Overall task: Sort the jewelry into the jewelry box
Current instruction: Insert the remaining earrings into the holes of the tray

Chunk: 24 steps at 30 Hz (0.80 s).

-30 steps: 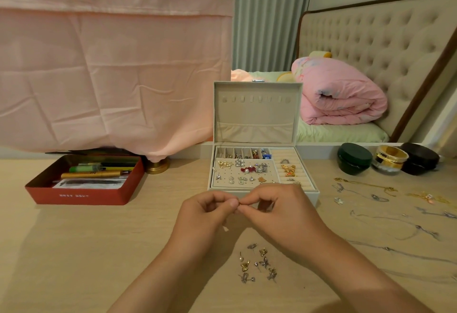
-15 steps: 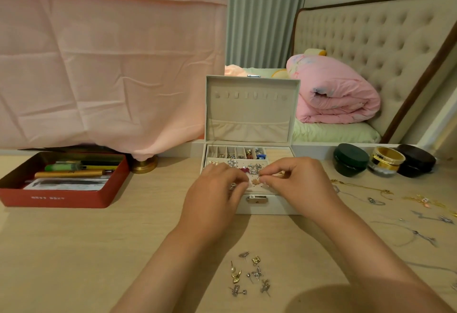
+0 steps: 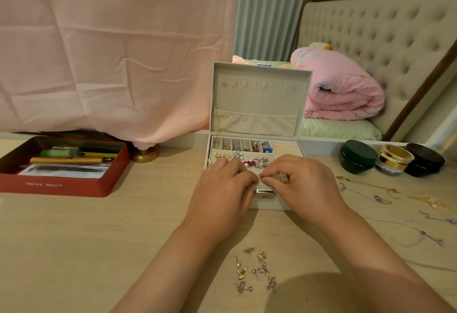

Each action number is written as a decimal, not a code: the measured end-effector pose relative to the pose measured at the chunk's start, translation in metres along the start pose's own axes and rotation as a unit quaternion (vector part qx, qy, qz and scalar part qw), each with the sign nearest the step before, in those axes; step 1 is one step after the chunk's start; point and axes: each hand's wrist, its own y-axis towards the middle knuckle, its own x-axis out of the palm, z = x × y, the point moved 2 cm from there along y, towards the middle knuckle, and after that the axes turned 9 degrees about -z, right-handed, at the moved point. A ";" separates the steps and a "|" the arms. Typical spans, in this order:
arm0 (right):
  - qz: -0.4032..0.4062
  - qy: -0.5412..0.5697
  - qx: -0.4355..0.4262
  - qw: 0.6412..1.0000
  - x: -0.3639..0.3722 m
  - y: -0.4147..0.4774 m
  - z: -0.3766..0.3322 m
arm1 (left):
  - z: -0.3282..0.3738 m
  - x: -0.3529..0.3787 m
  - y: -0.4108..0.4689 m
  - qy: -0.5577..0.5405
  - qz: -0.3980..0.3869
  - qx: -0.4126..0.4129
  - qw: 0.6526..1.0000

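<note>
On the pale wood-grain tabletop (image 3: 74, 238) the cream, fabric-lined jewelry box (image 3: 259, 104) sits square to the person. Its long side runs left to right and its lid stands upright at the far edge, so the open tray faces the hands, a sensible set-up for dropping pieces straight in.

Both hands are over the tray's near edge. The right hand (image 3: 306, 184) has thumb and forefinger pinched tight on a tiny gold earring (image 3: 261, 176), held just above the padded stud panel, likely lined up for seating. The left hand (image 3: 222, 189) is curled in against the same spot. Its fingertips are hidden, so I cannot tell whether it grips the piece or only steadies it.

Which way the earring's post points, and so its long axis, is too small to read.

Nearer the person, a scatter of loose silver and gold earrings (image 3: 254, 272) waits on the wood, posts pointing every which way.
</note>
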 end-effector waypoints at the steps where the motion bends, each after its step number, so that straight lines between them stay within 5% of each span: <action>1: -0.001 -0.003 0.000 1.000 0.000 0.000 0.000 | 0.000 0.000 0.000 0.003 -0.001 -0.001 1.000; 24: -0.067 -0.053 -0.022 0.996 -0.026 -0.011 -0.015 | 0.006 -0.022 -0.014 0.018 -0.024 -0.002 1.000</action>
